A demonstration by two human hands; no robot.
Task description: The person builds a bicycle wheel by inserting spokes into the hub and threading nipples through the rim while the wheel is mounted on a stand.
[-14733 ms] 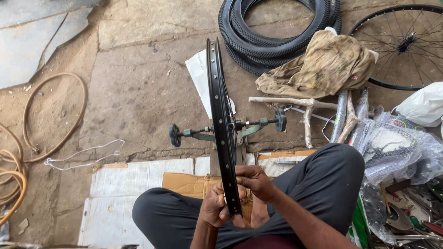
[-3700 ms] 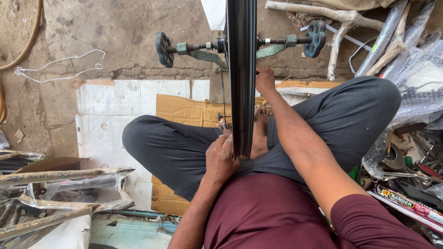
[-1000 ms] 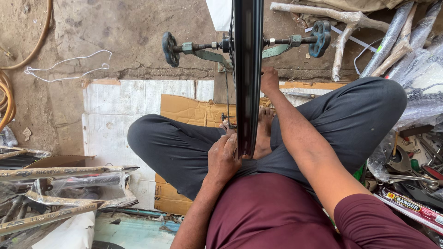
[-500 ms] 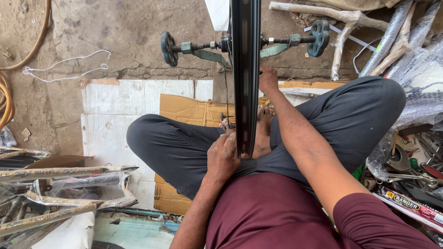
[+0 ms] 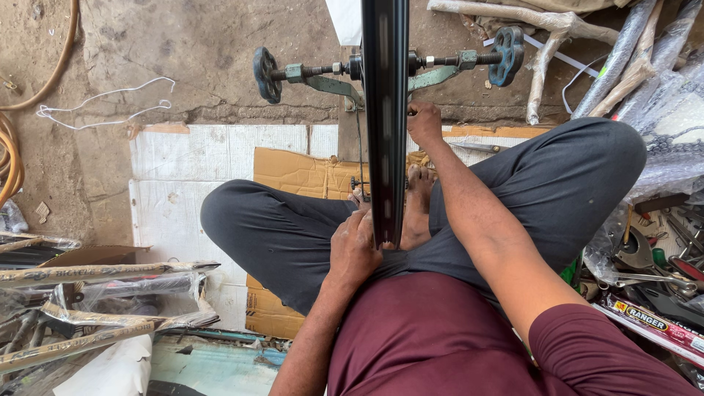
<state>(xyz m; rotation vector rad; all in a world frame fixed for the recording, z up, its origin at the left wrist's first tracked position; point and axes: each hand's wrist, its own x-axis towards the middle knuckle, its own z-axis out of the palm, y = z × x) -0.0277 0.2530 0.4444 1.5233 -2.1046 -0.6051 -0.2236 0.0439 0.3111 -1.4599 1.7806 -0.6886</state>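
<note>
Since half a second ago we note little movement: left hand [image 5: 354, 249] still grips the upright rim [image 5: 385, 110] near our lap, right hand [image 5: 424, 122] grasps it beside the stand [image 5: 330, 82], cardboard [image 5: 301, 172] underneath.

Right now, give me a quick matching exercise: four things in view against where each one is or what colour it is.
Things:
1. left hand
2. right hand
3. black wheel rim
4. loose wire

Places or states:
A. lying on the bare ground at far left
B. on the rim's near end, by the lap
C. standing edge-on in the green stand
D. reaching up beside the rim, near the stand

Pairs: 1-B, 2-D, 3-C, 4-A
</note>
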